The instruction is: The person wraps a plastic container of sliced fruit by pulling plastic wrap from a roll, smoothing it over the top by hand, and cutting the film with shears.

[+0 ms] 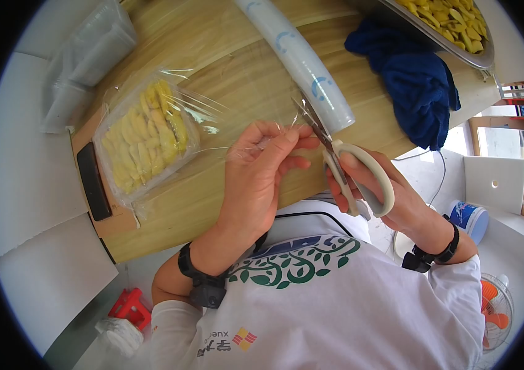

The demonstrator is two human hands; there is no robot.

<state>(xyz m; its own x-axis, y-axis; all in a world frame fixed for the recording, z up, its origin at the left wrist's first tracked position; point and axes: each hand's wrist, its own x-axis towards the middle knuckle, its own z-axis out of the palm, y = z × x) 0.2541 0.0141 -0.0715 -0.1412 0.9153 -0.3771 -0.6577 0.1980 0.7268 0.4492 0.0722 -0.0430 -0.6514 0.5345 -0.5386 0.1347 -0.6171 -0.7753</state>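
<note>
My left hand point(262, 160) pinches the near edge of a clear sheet of plastic wrap point(231, 105) between thumb and fingers. That sheet stretches from the roll of plastic wrap point(302, 58) leftward over a tray of yellow slices point(145, 135), which lie in overlapping rows. In my right hand point(379, 185) is a pair of scissors point(367, 166) with pale handles. Their blades point up and left, right beside my left fingertips and the near end of the roll, overlapping the film in this view.
Stacked clear plastic containers point(92, 55) stand at the back left. A dark phone point(93, 182) lies by the table's left edge. On the right are a crumpled blue cloth point(413, 86) and a metal pan point(481, 55) of yellow slices. A fan point(495, 311) stands below on the floor.
</note>
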